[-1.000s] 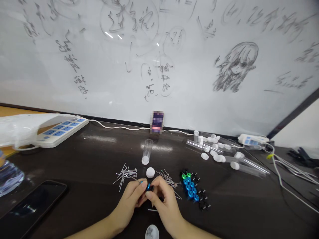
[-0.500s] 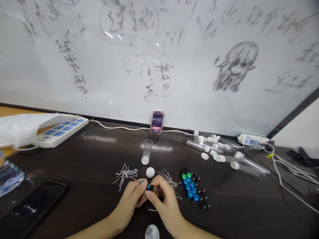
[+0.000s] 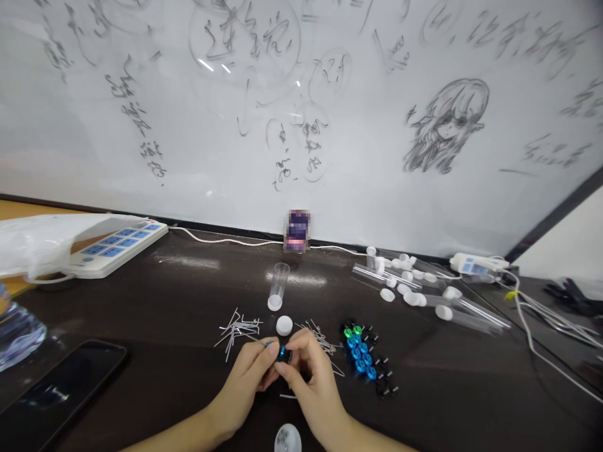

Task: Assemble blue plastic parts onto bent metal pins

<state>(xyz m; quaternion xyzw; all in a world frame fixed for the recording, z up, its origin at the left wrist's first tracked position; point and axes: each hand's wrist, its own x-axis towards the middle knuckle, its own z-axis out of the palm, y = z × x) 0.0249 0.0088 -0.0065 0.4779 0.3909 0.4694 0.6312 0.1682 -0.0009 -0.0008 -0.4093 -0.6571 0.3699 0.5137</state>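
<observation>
— What are the hands doing?

— The left hand (image 3: 249,376) and the right hand (image 3: 308,370) meet just above the dark table (image 3: 164,314), fingertips pinched together on a small blue-capped part (image 3: 281,353) (too small to name more closely).

— And around them?

— A scatter of metal pins (image 3: 238,328) lies just beyond the left hand, a white cap (image 3: 284,325) ahead, and a clear tube (image 3: 277,285) stands mouth up behind it. A cluster of blue and green parts (image 3: 360,351) sits near the right hand. A phone (image 3: 61,389) lies well to the left.
</observation>
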